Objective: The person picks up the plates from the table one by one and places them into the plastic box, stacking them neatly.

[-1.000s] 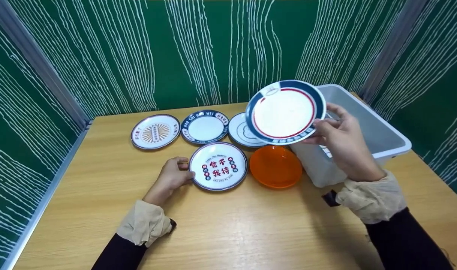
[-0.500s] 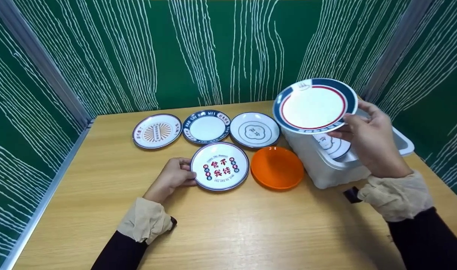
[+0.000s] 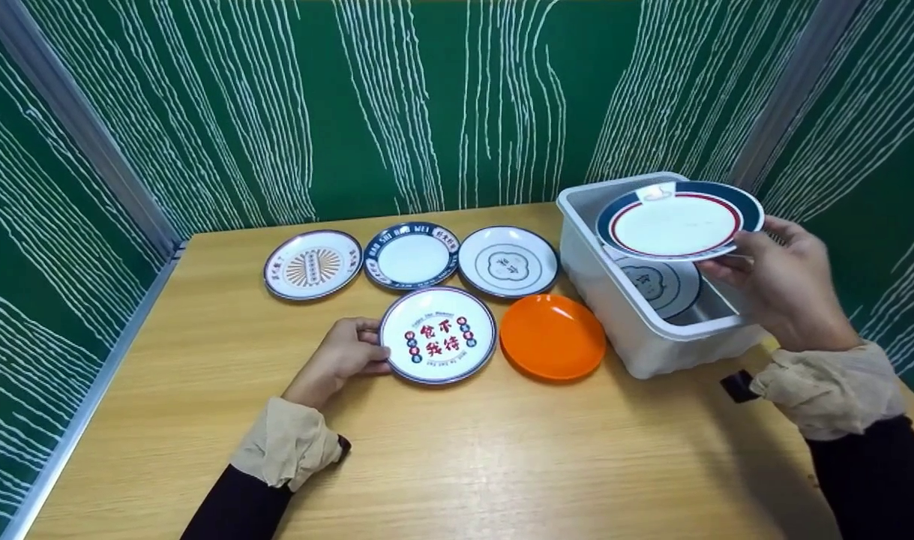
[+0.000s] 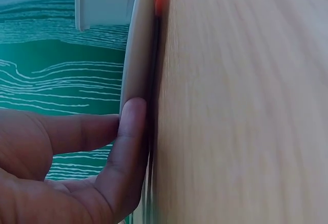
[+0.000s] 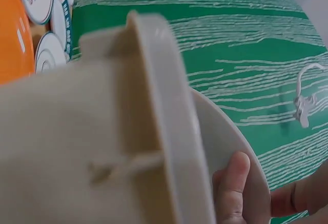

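My right hand (image 3: 794, 285) grips the right edge of a white plate (image 3: 678, 223) with a dark blue rim and a red ring. It holds this plate over the grey-white plastic bin (image 3: 614, 322), slightly tilted. Inside the bin lies another white plate (image 3: 663, 289) with a grey motif, partly covered from view. At the left, my left hand (image 3: 344, 352) pinches the rim of a white plate (image 3: 438, 335) with red characters, which sits on the table. In the right wrist view the bin's wall (image 5: 164, 80) hides part of the held plate (image 5: 218, 126).
Along the back of the wooden table (image 3: 457, 480) stand a sunburst plate (image 3: 312, 264), a blue-rimmed plate (image 3: 412, 255) and a grey-patterned plate (image 3: 507, 260). An orange plate (image 3: 552, 337) lies between the red-character plate and the bin. Green walls (image 3: 239, 112) enclose the table.
My right hand has carried the blue-rimmed plate rightward from above the back plates to over the bin, lowering and flattening it lately. The left hand and its plate stay in place.
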A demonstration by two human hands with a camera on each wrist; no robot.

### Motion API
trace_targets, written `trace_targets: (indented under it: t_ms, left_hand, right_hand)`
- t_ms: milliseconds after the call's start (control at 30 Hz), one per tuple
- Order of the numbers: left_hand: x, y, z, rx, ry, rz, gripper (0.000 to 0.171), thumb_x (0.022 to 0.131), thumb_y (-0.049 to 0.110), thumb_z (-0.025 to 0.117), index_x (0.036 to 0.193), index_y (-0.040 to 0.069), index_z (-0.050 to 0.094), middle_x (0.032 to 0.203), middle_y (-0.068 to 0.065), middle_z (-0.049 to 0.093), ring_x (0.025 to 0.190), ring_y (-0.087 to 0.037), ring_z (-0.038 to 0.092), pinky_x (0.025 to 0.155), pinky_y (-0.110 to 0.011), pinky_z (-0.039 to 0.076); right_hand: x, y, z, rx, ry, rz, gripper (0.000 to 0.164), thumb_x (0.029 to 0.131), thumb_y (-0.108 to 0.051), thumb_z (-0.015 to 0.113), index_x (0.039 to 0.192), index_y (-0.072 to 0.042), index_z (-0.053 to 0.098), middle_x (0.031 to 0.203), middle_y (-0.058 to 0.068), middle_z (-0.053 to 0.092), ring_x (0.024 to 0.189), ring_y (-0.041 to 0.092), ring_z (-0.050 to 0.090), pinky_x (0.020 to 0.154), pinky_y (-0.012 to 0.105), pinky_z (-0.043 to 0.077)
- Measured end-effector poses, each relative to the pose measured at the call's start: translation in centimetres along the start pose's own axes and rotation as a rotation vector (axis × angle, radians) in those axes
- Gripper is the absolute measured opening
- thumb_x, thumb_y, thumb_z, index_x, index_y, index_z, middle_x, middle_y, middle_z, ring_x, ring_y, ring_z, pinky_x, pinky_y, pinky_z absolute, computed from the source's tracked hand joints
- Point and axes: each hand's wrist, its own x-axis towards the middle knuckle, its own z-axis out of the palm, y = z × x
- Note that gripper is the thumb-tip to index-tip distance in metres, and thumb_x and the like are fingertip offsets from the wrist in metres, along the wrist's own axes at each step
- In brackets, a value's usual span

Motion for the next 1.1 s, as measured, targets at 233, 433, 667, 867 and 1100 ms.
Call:
trace_targets:
  t_ms: [233,433,667,867,1100]
  left_hand:
    - [-0.3,0.0,-0.3,-0.008,-0.013,0.007,0.051,0.091,-0.017,0.060,0.140,-0.010,0.049,0.103,-0.015,0.052,0.072,-0.018,0.065,0.073,-0.031,0.064]
    - [-0.4,0.2,-0.5,-0.002,-0.017,0.001,0.053,0.091,-0.017,0.060,0.142,-0.009,0.048,0.103,-0.014,0.051,0.072,-0.018,0.066,0.075,-0.032,0.064]
    - [-0.3,0.1,-0.5,-0.003,-0.013,-0.005,0.054,0.091,-0.017,0.061,0.142,-0.009,0.047,0.104,-0.015,0.052,0.072,-0.019,0.066,0.075,-0.032,0.064]
    - [-0.3,0.1,-0.6,0.006,-0.020,-0.003,0.054,0.091,-0.017,0.061,0.143,-0.009,0.048,0.103,-0.015,0.051,0.072,-0.019,0.066,0.076,-0.033,0.064]
    - [-0.3,0.1,-0.4,0.005,-0.015,-0.021,0.054,0.091,-0.018,0.061,0.142,-0.008,0.048,0.107,-0.015,0.051,0.075,-0.019,0.066,0.075,-0.032,0.064]
  right_hand:
    - [1.1,0.2,-0.9,-0.012,0.001,0.031,0.069,0.106,-0.017,0.055,0.163,-0.017,0.015,0.106,0.004,0.068,0.088,0.017,0.072,0.076,0.024,0.062]
    - [2.4,0.1,-0.8,-0.134,-0.021,0.084,0.066,0.106,-0.012,0.051,0.161,-0.014,0.014,0.107,0.006,0.063,0.086,0.016,0.069,0.075,0.024,0.061]
    - [4.1,0.0,-0.2,-0.322,-0.084,0.133,0.070,0.107,-0.010,0.043,0.163,-0.006,0.002,0.133,0.018,0.043,0.089,0.014,0.067,0.083,0.026,0.061]
    - [5.1,0.4,-0.1,-0.457,-0.129,0.162,0.068,0.108,-0.013,0.040,0.161,0.000,-0.001,0.136,0.021,0.039,0.094,0.012,0.064,0.089,0.024,0.059]
    - [5.7,1.1,0.4,-0.537,-0.157,0.243,0.053,0.108,-0.011,0.038,0.154,0.006,0.018,0.123,0.017,0.047,0.091,0.014,0.065,0.090,0.025,0.059]
